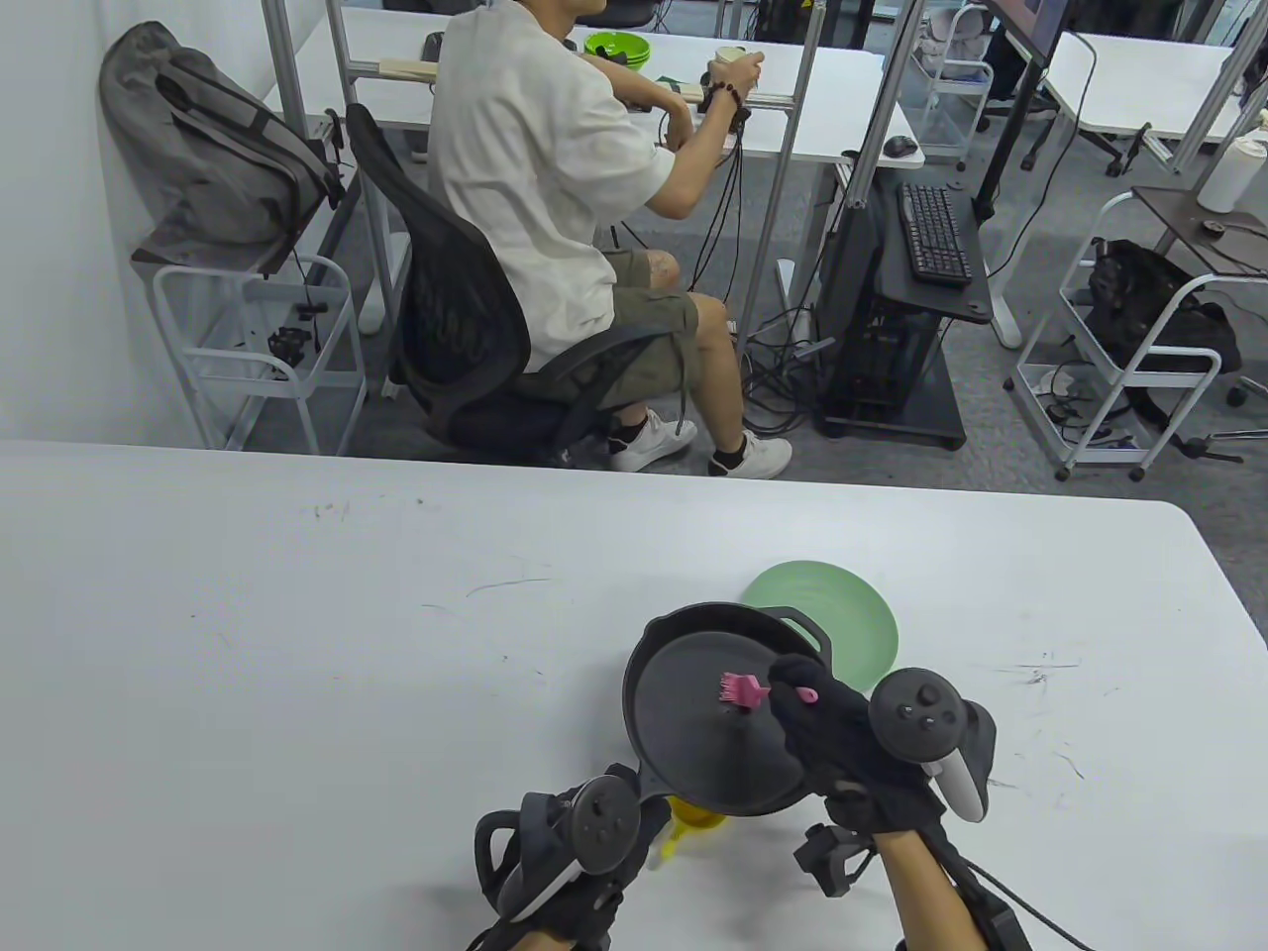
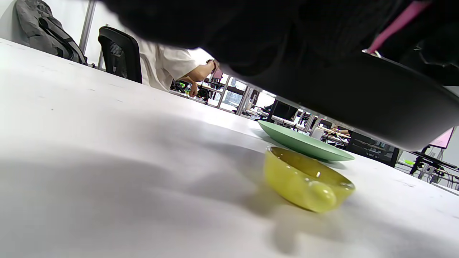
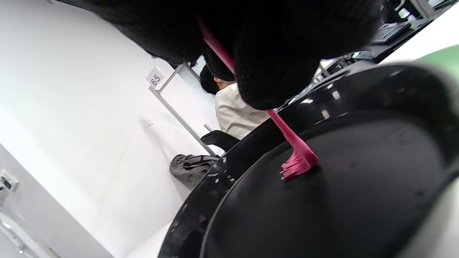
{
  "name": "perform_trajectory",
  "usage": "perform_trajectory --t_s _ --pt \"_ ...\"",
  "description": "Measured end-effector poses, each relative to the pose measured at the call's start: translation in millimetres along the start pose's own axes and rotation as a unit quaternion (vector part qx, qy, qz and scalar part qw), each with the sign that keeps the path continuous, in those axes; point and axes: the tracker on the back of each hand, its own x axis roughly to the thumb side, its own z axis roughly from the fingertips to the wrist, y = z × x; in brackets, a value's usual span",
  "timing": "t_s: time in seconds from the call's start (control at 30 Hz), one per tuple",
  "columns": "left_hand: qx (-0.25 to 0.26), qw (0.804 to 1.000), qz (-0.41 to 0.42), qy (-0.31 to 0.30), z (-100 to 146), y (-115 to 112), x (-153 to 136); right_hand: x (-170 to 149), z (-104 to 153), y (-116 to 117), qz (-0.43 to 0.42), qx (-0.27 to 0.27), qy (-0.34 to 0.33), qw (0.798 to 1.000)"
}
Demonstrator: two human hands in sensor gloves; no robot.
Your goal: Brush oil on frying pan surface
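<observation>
**What we count on the counter**

We count one black frying pan (image 1: pixel 715 721), near the counter's (image 1: pixel 297 644) near edge. We count one pink brush (image 1: pixel 741 689), its bristles on the pan's surface. We count one green plate (image 1: pixel 860 614) just beyond the pan, toward the far edge. We count one small yellow bowl (image 2: pixel 307 179), beneath the pan's near side. We count two gloved hands: one left hand (image 1: pixel 575 872) and one right hand (image 1: pixel 842 743).

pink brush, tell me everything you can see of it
The pink brush looks like silicone: a thin straight handle ending in a comb of short soft bristles. The right hand grips the handle, hiding its upper end. It slants down, bristle tips touching the inner surface of the black frying pan, which is raised above the table.
</observation>
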Motion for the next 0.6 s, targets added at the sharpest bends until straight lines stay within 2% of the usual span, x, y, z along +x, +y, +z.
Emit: perform_trajectory --t_s 0.3,0.6 --pt "0.011 1.0 -0.005 0.011 -0.7 4.5 -6.7 -2.7 2.0 -11.2 0.079 -0.041 0.009 0.996" --pt "0.024 0.998 0.018 0.058 -3.3 14.0 -33.2 -1.3 10.8 -30.4 -0.027 -0.09 -0.068 0.993"
